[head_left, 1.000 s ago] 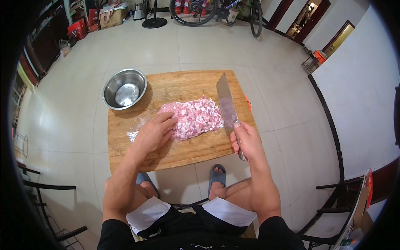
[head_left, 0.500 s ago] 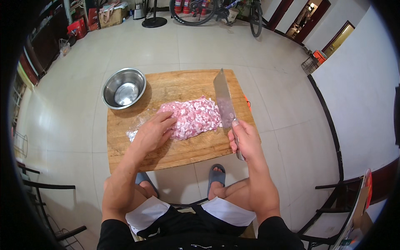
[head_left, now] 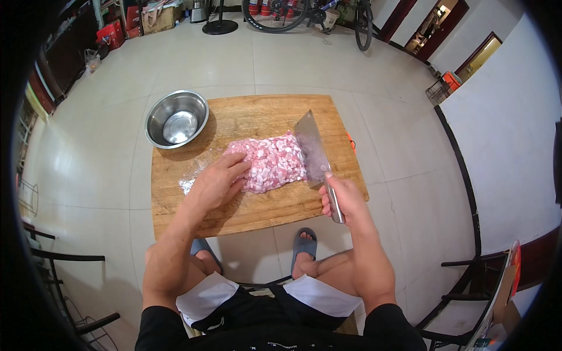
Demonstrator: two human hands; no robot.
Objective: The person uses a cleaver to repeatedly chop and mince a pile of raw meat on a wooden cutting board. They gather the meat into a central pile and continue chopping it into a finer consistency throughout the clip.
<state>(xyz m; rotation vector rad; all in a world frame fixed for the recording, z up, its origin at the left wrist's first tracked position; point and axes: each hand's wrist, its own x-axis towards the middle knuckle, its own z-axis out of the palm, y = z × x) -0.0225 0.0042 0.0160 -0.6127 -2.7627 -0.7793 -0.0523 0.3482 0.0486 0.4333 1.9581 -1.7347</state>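
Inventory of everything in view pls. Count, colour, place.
meat: 1 pile, pink and white, on the board
cleaver: 1, silver, at the meat's right end
bowl: 1, silver, board's far left corner
board: 1, light brown, centre
bicycle: 1, mostly dark, far floor
stand base: 1, black, left of the bicycle
clutter: uncounted, mixed, far left
wire basket: 1, dark, by the right wall
wall: 1 main stretch, white, right
floor: 1, pale tile, all around
slippers: 2, grey-blue, below the board
left hand: 1, bare, on the meat's left end
right hand: 1, bare, gripping the cleaver's handle
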